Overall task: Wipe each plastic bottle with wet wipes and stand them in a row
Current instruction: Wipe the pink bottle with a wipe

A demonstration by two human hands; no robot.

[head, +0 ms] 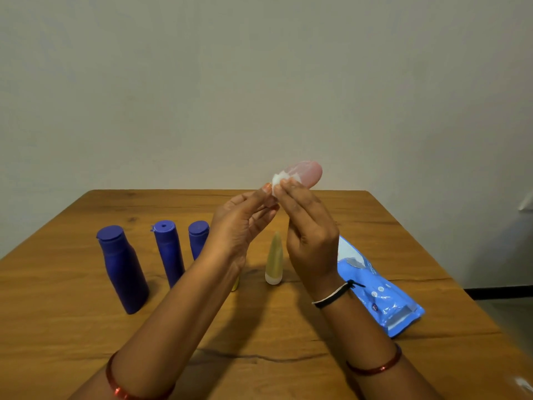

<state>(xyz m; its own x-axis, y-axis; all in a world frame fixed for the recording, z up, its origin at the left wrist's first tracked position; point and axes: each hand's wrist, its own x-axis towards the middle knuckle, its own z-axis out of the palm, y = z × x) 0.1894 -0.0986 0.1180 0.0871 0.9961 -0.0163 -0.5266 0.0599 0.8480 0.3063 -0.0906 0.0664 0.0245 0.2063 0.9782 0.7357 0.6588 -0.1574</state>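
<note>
the brown wooden table (86, 327) carried, along its far-left part, three upright dark blue plastic bottles with flip caps: a broad one (122, 269) at the left, a slimmer one (168, 252) beside it, and a third (198, 238) partly hidden behind the left forearm. a blue plastic pack of wet wipes (377, 293) lay flat at the right, close behind the right wrist. a pale yellow-green translucent tube with a white cap (274, 259) stood cap-down near the middle, between the two raised forearms, and a small yellow edge (235, 284) showed below the left wrist, too hidden to identify. the right hand (310, 235) gripped the lower end of a pale pink translucent plastic bottle (307, 173), fingers curled round it, holding it well above the table. the bottle's long axis ran up and to the right, away from the grip, its rounded far end free. the left hand (239, 220) pinched a small crumpled white wet wipe (277, 179) between thumb and fingertips, pressed against the bottle's near-left flank just above the right fingers. the wipe was thus at the gripped end, so wiping would probably have to travel outward along the axis toward the free end. the open place in the row appeared to lie right of the tube, nearer the right hand.
</note>
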